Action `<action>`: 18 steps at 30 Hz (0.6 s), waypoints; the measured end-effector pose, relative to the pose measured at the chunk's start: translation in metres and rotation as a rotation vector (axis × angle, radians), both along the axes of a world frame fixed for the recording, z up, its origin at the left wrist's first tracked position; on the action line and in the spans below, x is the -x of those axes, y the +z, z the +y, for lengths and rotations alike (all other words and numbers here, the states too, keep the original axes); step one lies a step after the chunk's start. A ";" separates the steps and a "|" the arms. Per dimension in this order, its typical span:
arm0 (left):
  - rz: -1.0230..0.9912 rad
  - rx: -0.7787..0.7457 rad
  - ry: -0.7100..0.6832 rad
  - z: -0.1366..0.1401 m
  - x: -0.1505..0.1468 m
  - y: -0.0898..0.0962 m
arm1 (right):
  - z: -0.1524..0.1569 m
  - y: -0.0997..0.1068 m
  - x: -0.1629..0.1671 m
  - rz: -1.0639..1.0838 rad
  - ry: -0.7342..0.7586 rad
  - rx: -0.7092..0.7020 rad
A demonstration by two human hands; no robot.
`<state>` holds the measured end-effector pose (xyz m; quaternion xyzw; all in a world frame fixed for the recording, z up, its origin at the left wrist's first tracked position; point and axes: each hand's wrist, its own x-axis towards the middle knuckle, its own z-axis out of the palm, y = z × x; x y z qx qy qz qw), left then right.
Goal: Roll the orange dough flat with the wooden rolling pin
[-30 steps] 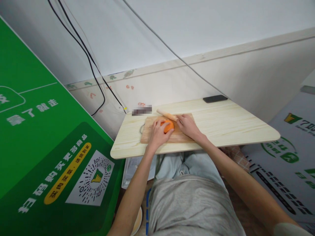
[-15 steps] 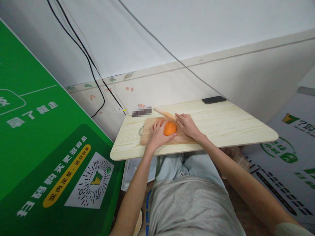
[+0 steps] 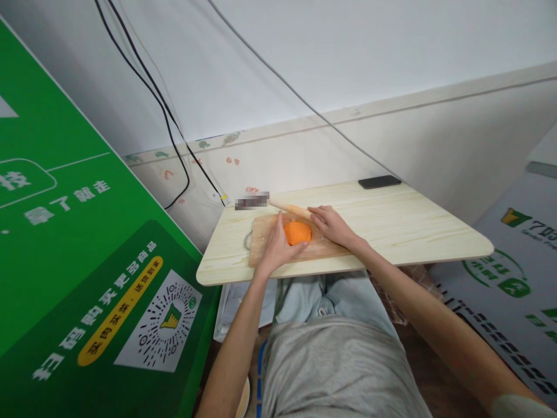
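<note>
A smooth orange lump of dough (image 3: pixel 298 233) rests on a wooden cutting board (image 3: pixel 260 239) with a metal ring at its left end. My left hand (image 3: pixel 275 244) curls round the dough's left side, its thumb along the near edge. Just beyond the dough, a pale wooden rolling pin (image 3: pixel 285 206) with an orange-stained middle lies slantwise over the board's far edge. My right hand (image 3: pixel 331 225) has its fingers closed over the pin's right end, which it hides.
The board sits on a light wood table (image 3: pixel 404 226) against the wall. A black phone (image 3: pixel 379 182) lies at the back right, and a blurred-out dark item (image 3: pixel 252 201) at the back left. A green panel (image 3: pixel 96 244) stands to the left, with black cables (image 3: pixel 167 110) behind.
The dough looks wider and flatter. My left-hand fingers have shifted from over its far side to its left edge. The pin has moved slightly left relative to the dark item.
</note>
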<state>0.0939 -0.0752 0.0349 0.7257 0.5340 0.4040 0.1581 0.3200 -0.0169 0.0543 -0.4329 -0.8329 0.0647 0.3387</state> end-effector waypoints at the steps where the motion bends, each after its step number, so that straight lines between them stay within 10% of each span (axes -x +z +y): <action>1: -0.090 -0.011 0.000 0.001 0.001 -0.002 | 0.000 0.000 0.000 0.021 0.013 0.005; 7: -0.483 -0.147 0.265 0.006 0.025 0.001 | -0.005 0.003 -0.002 0.089 0.123 0.013; 12: -0.068 -0.379 0.389 0.020 0.060 0.031 | -0.003 0.001 -0.001 0.161 0.165 0.081; 18: 0.299 -0.237 0.253 0.051 0.060 0.045 | -0.003 0.004 0.003 0.073 0.082 0.054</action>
